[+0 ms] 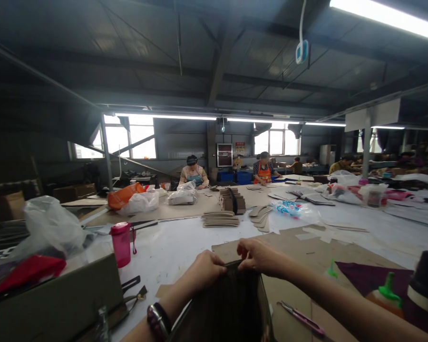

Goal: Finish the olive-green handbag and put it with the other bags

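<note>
My left hand (pixel 207 269) and my right hand (pixel 258 256) both pinch the top edge of a dark brown sheet (pixel 228 304) that stands upright in front of me. The fingers of both hands are closed on that edge, a few centimetres apart. A bracelet (pixel 159 320) sits on my left wrist. The sheet hides the table right behind it. A brown cardboard sheet (pixel 306 247) lies flat under and beyond my hands.
A pink cutter (pixel 303 320) lies at the right, green-capped glue bottles (pixel 387 289) further right. Scissors (pixel 133 294) and a pink bottle (pixel 121 244) are at the left, beside a cardboard box (pixel 57 304). Stacks of cardboard pieces (pixel 221 218) sit mid-table. Other people (pixel 194 173) work at the far end.
</note>
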`<control>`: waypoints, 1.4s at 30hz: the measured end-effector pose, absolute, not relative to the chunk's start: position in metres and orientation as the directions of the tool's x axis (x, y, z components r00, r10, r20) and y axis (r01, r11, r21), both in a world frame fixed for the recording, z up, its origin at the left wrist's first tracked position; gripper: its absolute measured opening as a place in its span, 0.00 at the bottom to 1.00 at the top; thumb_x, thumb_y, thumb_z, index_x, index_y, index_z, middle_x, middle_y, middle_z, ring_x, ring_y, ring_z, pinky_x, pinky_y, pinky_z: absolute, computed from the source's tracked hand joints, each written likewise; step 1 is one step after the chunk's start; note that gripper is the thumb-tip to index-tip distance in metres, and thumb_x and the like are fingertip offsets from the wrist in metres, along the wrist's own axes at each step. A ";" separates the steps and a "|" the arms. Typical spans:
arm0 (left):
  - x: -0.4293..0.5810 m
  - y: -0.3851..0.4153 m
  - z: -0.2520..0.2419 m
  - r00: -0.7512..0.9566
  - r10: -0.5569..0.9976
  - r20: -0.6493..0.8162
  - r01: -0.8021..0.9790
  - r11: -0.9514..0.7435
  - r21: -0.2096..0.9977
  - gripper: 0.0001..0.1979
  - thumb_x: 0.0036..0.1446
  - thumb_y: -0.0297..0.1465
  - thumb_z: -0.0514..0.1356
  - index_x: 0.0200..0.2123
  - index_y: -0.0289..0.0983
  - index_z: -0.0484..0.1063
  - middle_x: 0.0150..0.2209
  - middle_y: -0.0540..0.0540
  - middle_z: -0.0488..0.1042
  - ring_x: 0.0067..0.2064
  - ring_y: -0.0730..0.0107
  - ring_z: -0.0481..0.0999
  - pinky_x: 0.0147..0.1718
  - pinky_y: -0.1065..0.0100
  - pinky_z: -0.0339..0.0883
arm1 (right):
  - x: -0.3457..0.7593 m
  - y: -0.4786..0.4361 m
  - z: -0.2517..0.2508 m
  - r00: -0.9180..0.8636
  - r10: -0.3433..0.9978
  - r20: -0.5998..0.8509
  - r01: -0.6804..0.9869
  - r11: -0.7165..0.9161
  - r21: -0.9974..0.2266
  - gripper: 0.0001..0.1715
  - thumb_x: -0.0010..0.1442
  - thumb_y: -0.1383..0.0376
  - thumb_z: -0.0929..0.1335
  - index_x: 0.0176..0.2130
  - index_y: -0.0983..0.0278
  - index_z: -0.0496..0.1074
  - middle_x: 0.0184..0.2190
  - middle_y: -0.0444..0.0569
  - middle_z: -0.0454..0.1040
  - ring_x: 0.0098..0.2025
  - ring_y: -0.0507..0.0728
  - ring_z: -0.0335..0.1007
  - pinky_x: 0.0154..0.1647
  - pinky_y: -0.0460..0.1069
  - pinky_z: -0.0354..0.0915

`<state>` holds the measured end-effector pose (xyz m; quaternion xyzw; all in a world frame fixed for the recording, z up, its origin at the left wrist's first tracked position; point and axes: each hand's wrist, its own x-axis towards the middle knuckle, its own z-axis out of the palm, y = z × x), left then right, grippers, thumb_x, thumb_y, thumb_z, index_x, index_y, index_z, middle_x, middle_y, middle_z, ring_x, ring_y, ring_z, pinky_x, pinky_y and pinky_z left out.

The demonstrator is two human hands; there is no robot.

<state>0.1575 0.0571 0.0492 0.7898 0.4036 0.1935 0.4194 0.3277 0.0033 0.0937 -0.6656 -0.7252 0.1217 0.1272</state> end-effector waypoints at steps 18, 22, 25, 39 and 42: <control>0.127 0.042 0.095 0.521 0.851 -0.070 0.598 -0.305 0.741 0.10 0.41 0.25 0.53 0.23 0.30 0.74 0.15 0.52 0.57 0.19 0.77 0.56 0.19 0.72 0.45 | 0.327 -0.019 0.098 -0.287 0.958 0.022 0.688 0.222 -0.691 0.20 0.52 0.66 0.63 0.46 0.68 0.68 0.39 0.51 0.73 0.40 0.56 0.69 0.38 0.46 0.64; 0.120 0.038 0.079 0.478 0.872 -0.107 0.624 -0.251 0.740 0.08 0.41 0.24 0.52 0.19 0.29 0.70 0.13 0.54 0.53 0.18 0.79 0.52 0.18 0.72 0.43 | 0.321 -0.012 0.081 -0.322 0.947 0.000 0.744 0.253 -0.618 0.19 0.52 0.71 0.61 0.44 0.70 0.69 0.41 0.53 0.73 0.44 0.58 0.68 0.44 0.50 0.62; 0.118 0.040 0.068 0.475 0.873 -0.110 0.610 -0.236 0.756 0.07 0.43 0.24 0.51 0.19 0.30 0.68 0.13 0.54 0.52 0.18 0.79 0.50 0.18 0.72 0.42 | 0.320 -0.011 0.073 -0.292 0.956 0.013 0.773 0.244 -0.586 0.18 0.52 0.71 0.61 0.43 0.70 0.70 0.41 0.55 0.72 0.44 0.59 0.67 0.46 0.52 0.60; 0.125 0.040 0.064 0.522 0.840 -0.146 0.575 -0.220 0.788 0.12 0.43 0.27 0.52 0.26 0.28 0.74 0.15 0.53 0.56 0.19 0.79 0.52 0.18 0.72 0.44 | 0.325 0.002 0.069 -0.203 0.979 0.000 0.867 0.180 -0.466 0.15 0.49 0.66 0.65 0.39 0.66 0.73 0.34 0.51 0.73 0.36 0.58 0.67 0.36 0.48 0.60; 0.127 0.038 0.063 0.533 0.834 -0.144 0.563 -0.222 0.796 0.13 0.42 0.29 0.52 0.28 0.30 0.74 0.16 0.52 0.58 0.19 0.78 0.54 0.18 0.73 0.45 | 0.321 0.009 0.065 -0.232 0.973 -0.016 0.865 0.199 -0.461 0.07 0.49 0.70 0.65 0.29 0.67 0.73 0.24 0.46 0.71 0.29 0.53 0.65 0.29 0.44 0.56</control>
